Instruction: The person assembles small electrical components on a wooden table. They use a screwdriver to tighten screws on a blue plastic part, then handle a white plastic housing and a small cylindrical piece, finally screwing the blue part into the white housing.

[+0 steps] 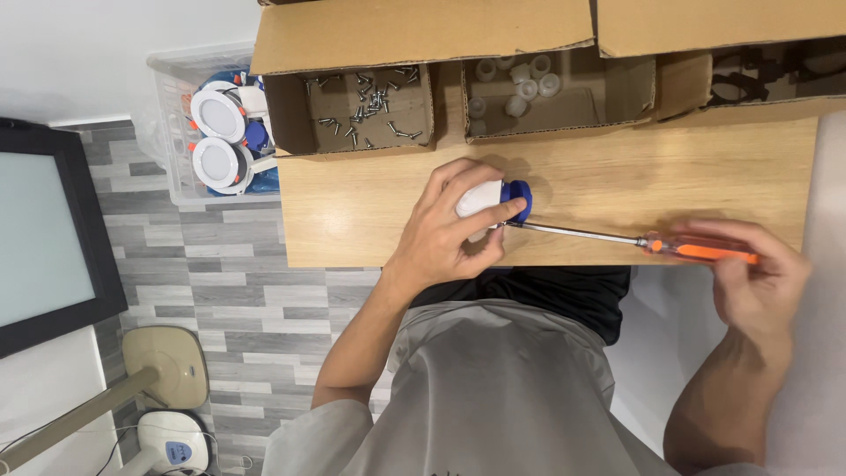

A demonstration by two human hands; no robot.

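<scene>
Head view: left hand (449,231) closed around a white lamp fitting with a blue cap (493,198), held on the wooden table (617,176) near its front edge. Right hand (758,273) closed on the orange handle of a screwdriver (652,241), tip touching the fitting. Behind: cardboard box of screws (366,110), box of white plastic caps (520,88). Left: clear bin of finished fittings (216,132).
</scene>
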